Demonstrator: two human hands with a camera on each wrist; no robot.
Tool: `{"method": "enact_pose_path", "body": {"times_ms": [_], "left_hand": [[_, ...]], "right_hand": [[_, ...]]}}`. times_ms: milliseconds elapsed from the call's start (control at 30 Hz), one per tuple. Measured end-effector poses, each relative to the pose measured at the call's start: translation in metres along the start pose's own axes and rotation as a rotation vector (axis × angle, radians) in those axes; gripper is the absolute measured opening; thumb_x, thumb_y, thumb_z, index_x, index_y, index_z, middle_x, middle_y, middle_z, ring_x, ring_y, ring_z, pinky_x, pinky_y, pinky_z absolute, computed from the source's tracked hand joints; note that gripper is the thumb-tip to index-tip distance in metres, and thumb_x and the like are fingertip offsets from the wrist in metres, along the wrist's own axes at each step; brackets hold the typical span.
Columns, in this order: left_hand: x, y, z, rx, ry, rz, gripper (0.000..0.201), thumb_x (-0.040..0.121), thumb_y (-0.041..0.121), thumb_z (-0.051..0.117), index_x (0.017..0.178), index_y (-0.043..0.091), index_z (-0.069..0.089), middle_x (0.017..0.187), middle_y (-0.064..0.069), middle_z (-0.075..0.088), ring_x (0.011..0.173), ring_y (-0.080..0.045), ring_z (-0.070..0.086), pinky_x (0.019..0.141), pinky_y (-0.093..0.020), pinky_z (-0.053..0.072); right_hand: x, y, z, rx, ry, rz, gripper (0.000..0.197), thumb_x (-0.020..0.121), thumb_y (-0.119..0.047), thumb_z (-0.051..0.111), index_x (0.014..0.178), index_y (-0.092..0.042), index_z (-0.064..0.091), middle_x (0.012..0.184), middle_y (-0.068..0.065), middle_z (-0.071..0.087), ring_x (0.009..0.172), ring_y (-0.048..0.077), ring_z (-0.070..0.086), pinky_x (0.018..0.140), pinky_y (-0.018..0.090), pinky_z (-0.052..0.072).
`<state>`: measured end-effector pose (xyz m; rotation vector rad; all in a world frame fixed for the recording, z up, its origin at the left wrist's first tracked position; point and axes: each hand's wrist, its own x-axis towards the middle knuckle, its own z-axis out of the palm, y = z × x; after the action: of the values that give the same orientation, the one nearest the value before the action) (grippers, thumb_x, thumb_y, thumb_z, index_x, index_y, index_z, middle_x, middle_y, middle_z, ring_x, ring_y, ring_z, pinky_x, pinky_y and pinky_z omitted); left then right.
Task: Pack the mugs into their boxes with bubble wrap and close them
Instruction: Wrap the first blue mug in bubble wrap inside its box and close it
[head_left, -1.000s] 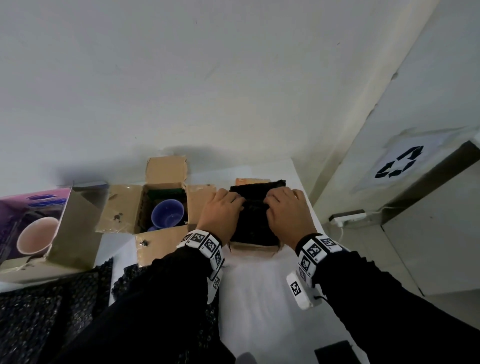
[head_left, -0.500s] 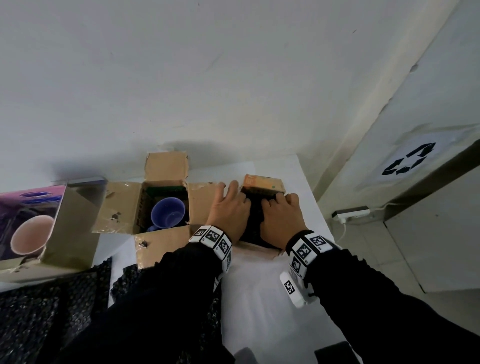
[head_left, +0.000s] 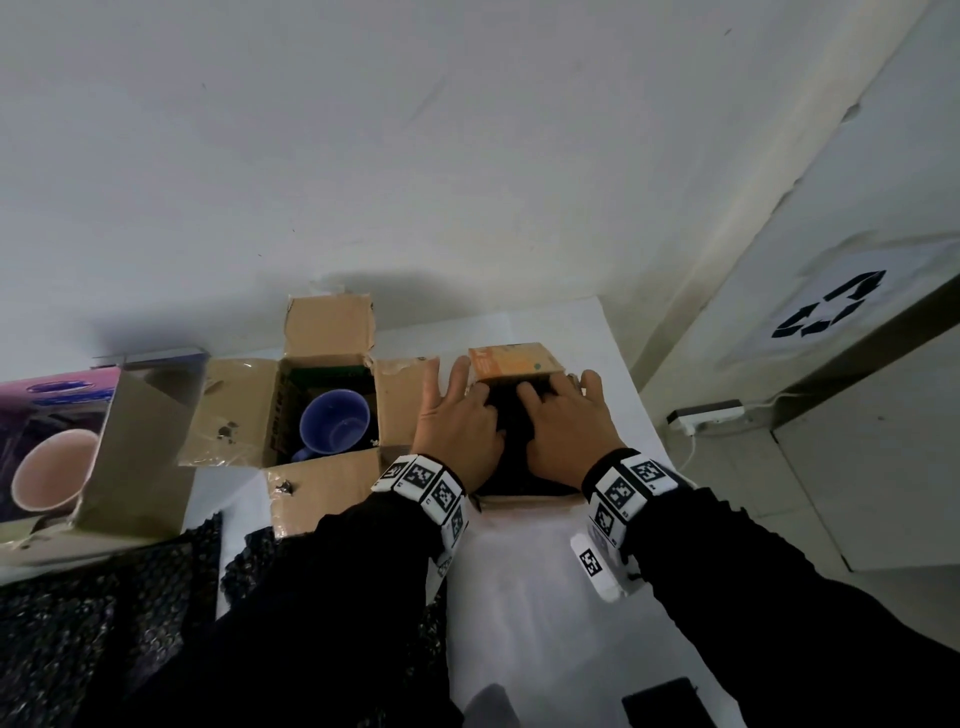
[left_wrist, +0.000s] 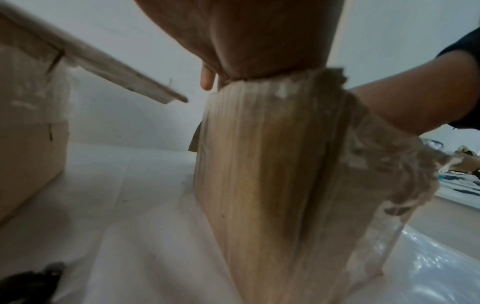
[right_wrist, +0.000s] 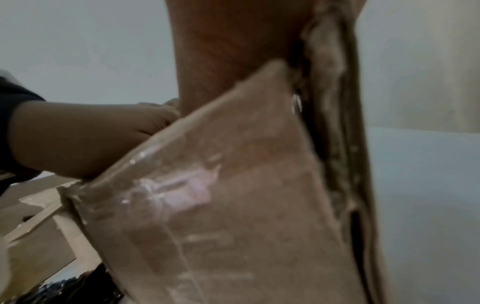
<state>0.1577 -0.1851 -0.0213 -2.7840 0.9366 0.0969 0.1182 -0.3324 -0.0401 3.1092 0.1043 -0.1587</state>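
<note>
Both my hands press flat on the dark bubble wrap filling the right-hand box.

Nearest me, loose black bubble wrap sheets (head_left: 104, 613) lie on the white tabletop (head_left: 524, 597), well behind my fingers. My left hand (head_left: 457, 426) and right hand (head_left: 566, 431) lie side by side, fingers straight and released, grasping nothing, pushing down on the black bubble wrap (head_left: 511, 441) in the small cardboard box (head_left: 524, 501); whether a mug sits under it I cannot tell. Just past my fingertips stands that box's orange printed flap (head_left: 511, 361). Left of my left fingers, touching that side, an open cardboard box (head_left: 322, 467) holds a blue mug (head_left: 335, 423), uncovered. Further left, well apart, a pink-printed carton (head_left: 93, 447) lies on its side with a pink mug (head_left: 49, 475) in it.
</note>
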Motion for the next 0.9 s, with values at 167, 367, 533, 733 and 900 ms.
{"method": "enact_pose_path", "body": {"times_ms": [167,367,533,733,900], "left_hand": [[-0.009,0.001,-0.003,0.036,0.071,-0.009,0.018,0.086,0.038,0.054,0.089,0.024,0.064,0.102,0.003,0.066,0.133,-0.032,0.037,0.109,-0.056,0.000],[0.001,0.004,-0.007,0.087,-0.055,0.037,0.033,0.091,0.032,0.038,0.098,0.021,0.068,0.116,-0.002,0.066,0.141,-0.034,0.017,0.106,-0.062,-0.020],[0.007,0.003,-0.015,0.062,-0.071,-0.002,0.028,0.090,0.029,0.041,0.100,0.025,0.067,0.119,0.002,0.063,0.133,-0.030,0.027,0.106,-0.061,-0.016],[-0.009,0.000,-0.023,0.090,0.000,0.006,0.020,0.090,0.030,0.046,0.086,0.024,0.065,0.091,0.007,0.066,0.126,-0.028,0.034,0.110,-0.057,0.002],[-0.018,0.005,-0.031,0.198,-0.112,0.038,0.022,0.087,0.037,0.051,0.085,0.024,0.069,0.100,0.005,0.067,0.137,-0.032,0.022,0.103,-0.063,-0.023]], "right_hand": [[0.002,0.001,-0.001,-0.021,-0.076,-0.001,0.052,0.072,-0.039,0.028,0.108,-0.021,0.060,0.105,0.000,0.068,0.126,0.026,0.037,0.101,0.053,0.009],[-0.001,0.000,-0.008,-0.093,-0.114,-0.028,0.040,0.086,-0.034,0.043,0.116,-0.012,0.058,0.111,0.006,0.066,0.131,0.027,0.033,0.110,0.053,0.002],[-0.014,0.012,-0.016,0.055,0.067,-0.033,0.034,0.079,-0.031,0.054,0.107,-0.014,0.056,0.105,0.008,0.063,0.097,0.029,0.054,0.085,0.042,0.039],[-0.036,0.022,-0.022,-0.111,0.116,-0.066,0.033,0.086,-0.038,0.043,0.076,-0.020,0.068,0.078,-0.004,0.066,0.096,0.025,0.054,0.094,0.048,0.034],[-0.038,0.015,-0.028,-0.173,0.001,0.021,0.031,0.072,-0.032,0.044,0.065,-0.018,0.071,0.075,-0.003,0.065,0.096,0.027,0.052,0.084,0.044,0.027]]}}
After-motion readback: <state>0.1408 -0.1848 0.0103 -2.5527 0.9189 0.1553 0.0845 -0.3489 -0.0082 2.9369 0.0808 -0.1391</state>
